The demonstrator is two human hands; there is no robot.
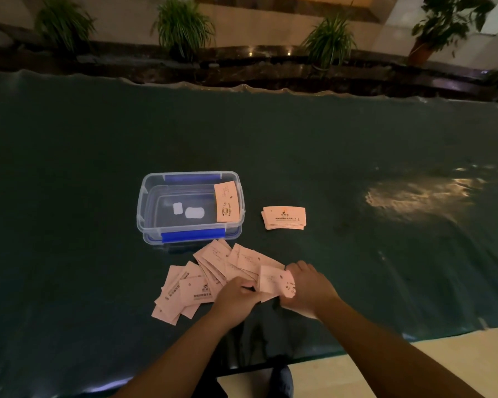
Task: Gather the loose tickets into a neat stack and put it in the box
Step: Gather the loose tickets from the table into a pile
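Observation:
Several pale pink tickets point(202, 271) lie fanned and scattered on the dark green table cover, just in front of the clear plastic box point(147, 202). Inside the box, a stack of tickets point(227, 201) leans against the right wall. To the right of the box rests a neat pile of tickets point(284, 217). Both hands hold a small bunch of tickets point(270, 278) between them at the right end of the scattered pile: my left hand point(236, 295) pinches its left edge, and my right hand point(306, 287) grips its right side.
The box sits on its blue-clipped lid point(193, 235). The table's near edge point(357, 350) runs close to my forearms, with pale floor beyond it. Potted plants point(184, 27) line a dark ledge behind the far edge.

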